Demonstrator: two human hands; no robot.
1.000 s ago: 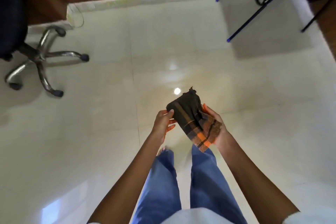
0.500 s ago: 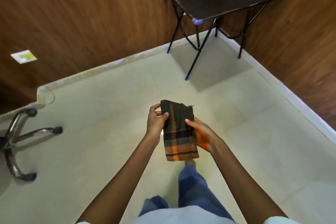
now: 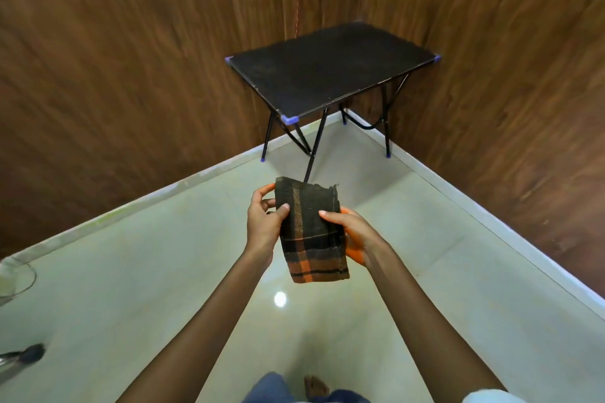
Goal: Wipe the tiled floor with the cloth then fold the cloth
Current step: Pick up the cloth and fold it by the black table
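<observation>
- Cloth (image 3: 311,239): dark weave with orange check bands at the near end, folded into a narrow oblong. It is held in the air over the floor, between the two hands. The far end points toward the table, and a frayed thread shows at its far right corner.
- Left hand (image 3: 263,226): pinches the cloth's left edge. The thumb (image 3: 283,208) lies on the upper face and the fingers are curled round behind, with one fingertip showing just past the far left corner.
- Right hand (image 3: 355,235): grips the right edge. The thumb (image 3: 327,214) is laid flat across the upper face, and the palm and fingers are beneath the fabric, mostly hidden.
- Forearms: both bare and stretched forward. They enter from the lower left and lower right and converge on the cloth, wrists roughly level.
- Tiled floor (image 3: 131,271): pale and glossy, carrying a round light reflection (image 3: 280,299) below the cloth.
- Folding table (image 3: 327,72): a black top with purple corner caps on thin black legs, standing in the room corner beyond the hands.
- Walls (image 3: 114,59): brown wood-grain panelling, meeting behind the table.
- Chair base (image 3: 32,353): a chrome leg and dark castor at the left edge.
- Person: a bare foot (image 3: 316,386), blue trousers (image 3: 271,389) and a white sleeve (image 3: 487,397) along the bottom edge.
</observation>
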